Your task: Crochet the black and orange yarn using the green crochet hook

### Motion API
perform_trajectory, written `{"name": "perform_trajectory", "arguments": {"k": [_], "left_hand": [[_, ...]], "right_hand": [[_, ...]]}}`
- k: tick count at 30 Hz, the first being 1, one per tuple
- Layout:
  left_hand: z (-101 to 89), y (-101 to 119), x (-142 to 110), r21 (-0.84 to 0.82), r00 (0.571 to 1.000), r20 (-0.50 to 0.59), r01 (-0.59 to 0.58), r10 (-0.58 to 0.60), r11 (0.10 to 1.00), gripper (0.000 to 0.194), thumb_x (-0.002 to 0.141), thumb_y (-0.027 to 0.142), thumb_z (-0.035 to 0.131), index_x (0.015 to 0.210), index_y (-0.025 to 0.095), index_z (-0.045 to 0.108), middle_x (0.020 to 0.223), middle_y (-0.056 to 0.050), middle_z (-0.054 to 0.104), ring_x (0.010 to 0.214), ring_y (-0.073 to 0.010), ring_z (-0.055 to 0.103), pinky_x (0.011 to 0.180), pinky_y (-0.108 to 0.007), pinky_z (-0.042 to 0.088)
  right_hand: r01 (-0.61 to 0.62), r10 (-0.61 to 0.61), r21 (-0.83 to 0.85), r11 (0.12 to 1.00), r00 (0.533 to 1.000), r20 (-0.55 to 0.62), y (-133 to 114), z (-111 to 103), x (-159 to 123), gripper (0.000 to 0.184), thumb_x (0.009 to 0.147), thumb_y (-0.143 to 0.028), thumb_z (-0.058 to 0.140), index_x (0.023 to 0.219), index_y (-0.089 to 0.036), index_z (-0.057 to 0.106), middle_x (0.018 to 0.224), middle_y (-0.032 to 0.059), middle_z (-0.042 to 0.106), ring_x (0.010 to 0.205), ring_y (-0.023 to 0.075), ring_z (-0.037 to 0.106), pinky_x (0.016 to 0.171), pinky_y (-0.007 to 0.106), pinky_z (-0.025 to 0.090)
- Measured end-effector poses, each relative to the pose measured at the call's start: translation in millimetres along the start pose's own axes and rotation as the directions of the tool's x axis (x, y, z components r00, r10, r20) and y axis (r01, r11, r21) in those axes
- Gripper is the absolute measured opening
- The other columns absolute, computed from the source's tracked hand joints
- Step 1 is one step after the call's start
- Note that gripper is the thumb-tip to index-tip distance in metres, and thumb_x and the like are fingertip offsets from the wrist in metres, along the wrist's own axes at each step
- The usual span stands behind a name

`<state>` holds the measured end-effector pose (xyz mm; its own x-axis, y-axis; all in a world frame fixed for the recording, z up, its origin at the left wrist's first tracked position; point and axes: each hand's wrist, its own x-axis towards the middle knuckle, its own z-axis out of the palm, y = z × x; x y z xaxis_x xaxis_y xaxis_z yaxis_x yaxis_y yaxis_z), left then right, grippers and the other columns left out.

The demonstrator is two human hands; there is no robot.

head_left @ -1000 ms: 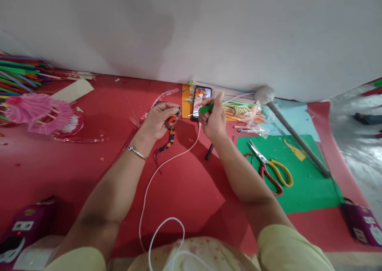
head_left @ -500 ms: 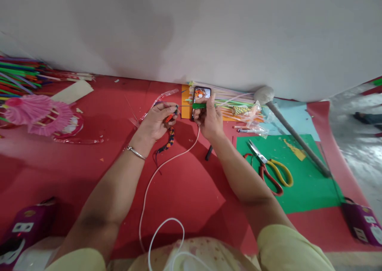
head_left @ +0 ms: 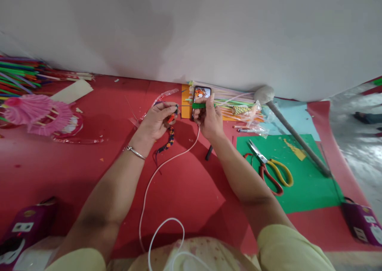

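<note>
My left hand (head_left: 159, 119) is closed in a pinch around a small red-orange piece (head_left: 171, 118) with a dark tip. Just below those fingers, a dark strip with an orange flower-like pattern (head_left: 169, 140) trails down, thin loose ends at its bottom. My right hand (head_left: 209, 117) grips a narrow green piece (head_left: 199, 105), its thumb pointing up; the exact kind is unclear. A thin dark line spans the gap between the two hands. Behind my right hand stands a phone (head_left: 203, 90) with a lit screen, its lower part covered by the fingers.
Scissors (head_left: 262, 159) with red and yellow handles lie on a green sheet (head_left: 316, 199). A grey-headed stick (head_left: 295, 135) crosses that sheet. Pipe cleaners (head_left: 18, 74) and a pink pleated paper piece (head_left: 26, 112) are at left. A pale cable (head_left: 149, 185) curves across the red surface.
The red-orange piece in my left hand has turned slightly, and the fingers around it have shifted a little. My right hand looks nearly still.
</note>
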<state>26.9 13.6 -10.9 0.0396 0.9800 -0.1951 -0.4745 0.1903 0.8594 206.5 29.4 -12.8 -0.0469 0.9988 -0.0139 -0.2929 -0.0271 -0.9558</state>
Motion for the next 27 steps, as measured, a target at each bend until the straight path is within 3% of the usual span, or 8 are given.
{"name": "perform_trajectory", "arguments": {"k": [11, 18, 27], "left_hand": [[0.5, -0.4, 0.4, 0.034, 0.999, -0.027, -0.040, 0.041, 0.999, 0.025, 0.064, 0.028, 0.091, 0.079, 0.020, 0.073, 0.064, 0.002, 0.065, 0.055, -0.0094, 0.059, 0.049, -0.022, 0.043], [1.3, -0.6, 0.1, 0.047, 0.997, -0.029, -0.068, 0.070, 0.997, 0.026, 0.065, 0.030, 0.092, 0.078, 0.019, 0.073, 0.064, 0.003, 0.064, 0.055, -0.0081, 0.059, 0.049, -0.020, 0.043], [0.8, 0.3, -0.9, -0.015, 0.999, 0.004, -0.036, 0.036, 0.999, 0.024, 0.067, 0.029, 0.091, 0.077, 0.016, 0.074, 0.068, -0.001, 0.070, 0.052, -0.0080, 0.060, 0.045, -0.019, 0.042]], "right_hand": [[0.025, -0.025, -0.017, 1.000, 0.999, -0.023, 0.9, -0.5, -0.3, 0.071, 0.080, -0.096, 0.050, 0.095, -0.027, 0.064, 0.065, -0.0029, 0.053, 0.055, 0.0111, 0.052, 0.047, 0.025, 0.035], [0.084, -0.084, 0.022, 0.996, 0.996, 0.023, 3.3, -1.9, -1.8, 0.064, 0.081, -0.089, 0.059, 0.096, -0.027, 0.066, 0.064, -0.0030, 0.055, 0.055, 0.0101, 0.054, 0.045, 0.024, 0.034], [-0.008, 0.007, 0.056, 0.998, 1.000, 0.007, 0.7, 2.0, -2.2, 0.058, 0.086, -0.083, 0.061, 0.092, -0.025, 0.065, 0.061, -0.0045, 0.056, 0.053, 0.0089, 0.054, 0.044, 0.022, 0.033]]}}
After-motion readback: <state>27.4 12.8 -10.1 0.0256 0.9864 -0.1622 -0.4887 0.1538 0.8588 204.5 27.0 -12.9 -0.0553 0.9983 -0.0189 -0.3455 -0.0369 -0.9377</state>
